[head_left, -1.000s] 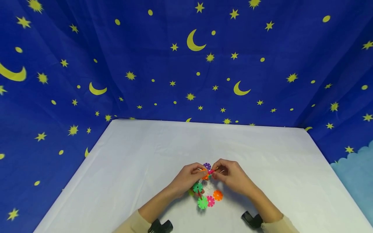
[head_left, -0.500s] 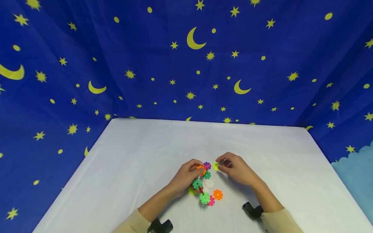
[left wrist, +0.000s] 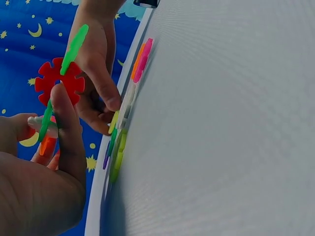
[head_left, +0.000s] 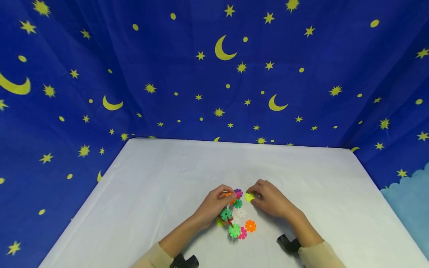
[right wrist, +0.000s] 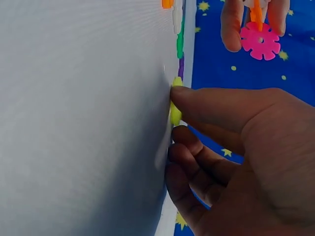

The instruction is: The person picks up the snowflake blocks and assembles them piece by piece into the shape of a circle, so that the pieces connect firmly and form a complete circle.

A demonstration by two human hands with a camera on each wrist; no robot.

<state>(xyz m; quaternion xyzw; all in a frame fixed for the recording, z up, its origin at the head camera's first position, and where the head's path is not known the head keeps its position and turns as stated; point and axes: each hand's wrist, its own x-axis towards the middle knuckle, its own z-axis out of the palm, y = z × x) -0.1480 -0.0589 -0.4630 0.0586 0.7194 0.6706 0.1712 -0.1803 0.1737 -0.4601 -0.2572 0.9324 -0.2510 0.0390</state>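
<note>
My left hand [head_left: 214,204] holds a chain of notched plastic discs above the table. In the left wrist view the chain shows a red disc [left wrist: 69,83], a light green disc [left wrist: 75,49], a darker green disc [left wrist: 45,124] and part of a white one. A pink disc [right wrist: 261,42] hangs on an orange disc at its far end, in the right wrist view. My right hand [head_left: 270,200] pinches a loose yellow disc [head_left: 249,197] low at the table, thumb on its edge. Whether the disc touches the cloth is unclear.
Loose discs lie between and in front of the hands: purple [head_left: 239,191], green [head_left: 237,204], white [head_left: 240,213], orange [head_left: 250,226], pink [head_left: 242,233] and yellow-green [head_left: 219,222]. White cloth covers the table [head_left: 161,186]. A blue starry curtain [head_left: 187,74] surrounds it.
The right hand has left the chain, where the pink disc now sits, and has hold of the yellow disc to the right. That disc has shifted slightly nearer. The left hand keeps its hold.
</note>
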